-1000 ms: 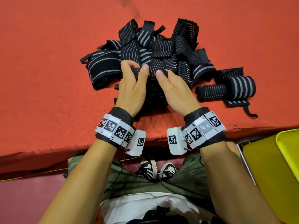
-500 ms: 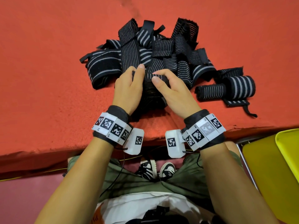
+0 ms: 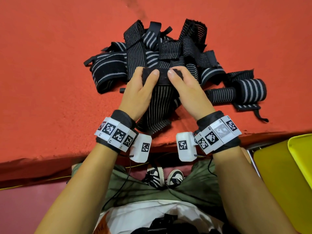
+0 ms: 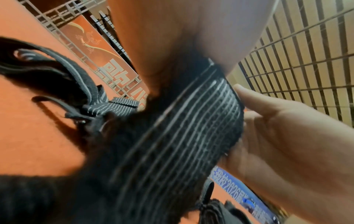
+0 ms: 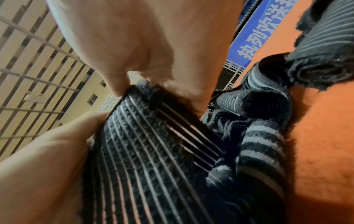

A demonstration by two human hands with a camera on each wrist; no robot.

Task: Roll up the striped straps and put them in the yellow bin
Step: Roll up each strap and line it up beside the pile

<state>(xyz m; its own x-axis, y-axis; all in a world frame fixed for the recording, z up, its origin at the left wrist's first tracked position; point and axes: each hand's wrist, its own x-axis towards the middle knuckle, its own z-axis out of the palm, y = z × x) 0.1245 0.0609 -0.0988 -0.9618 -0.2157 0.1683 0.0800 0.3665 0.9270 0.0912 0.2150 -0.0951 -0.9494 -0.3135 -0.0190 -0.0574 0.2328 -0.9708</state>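
I'm looking down over both forearms, stretched forward from the lap onto the red counter [image 3: 50, 81]. On the far left of the heap lies a strap folded into a loop [image 3: 108, 73] with pale stripes, flat on the counter. Next, my left hand [image 3: 140, 92], wrist raised off the surface, back of the hand up, thumb angled inward. Its fingers [image 3: 137, 73] curl over the top edge of the striped strap [image 3: 158, 107] and the thumb presses from the near side, so that hand pinches the strap's left corner. The strap hangs between the two hands, its fuzzy black end held up top, its striped length draping down toward me with the free end lying on the counter near the edge. In the left wrist view the strap [image 4: 182, 128] runs diagonally across, with the opposite palm against its far edge.

Then my right hand [image 3: 189, 92], mirrored: wrist lifted, thumb pointing inward, fingers curled over the strap's right corner, pinching it. The right wrist view shows the thumb and a finger clamped on the strap's edge [image 5: 138, 94].

Behind both hands sits the pile of loose straps [image 3: 168, 48], tangled and overlapping. To its right, two rolled straps [image 3: 236, 93] lie side by side, touching. At the far right, below the counter's edge, is the yellow bin [image 3: 300, 157], well apart from the hands.
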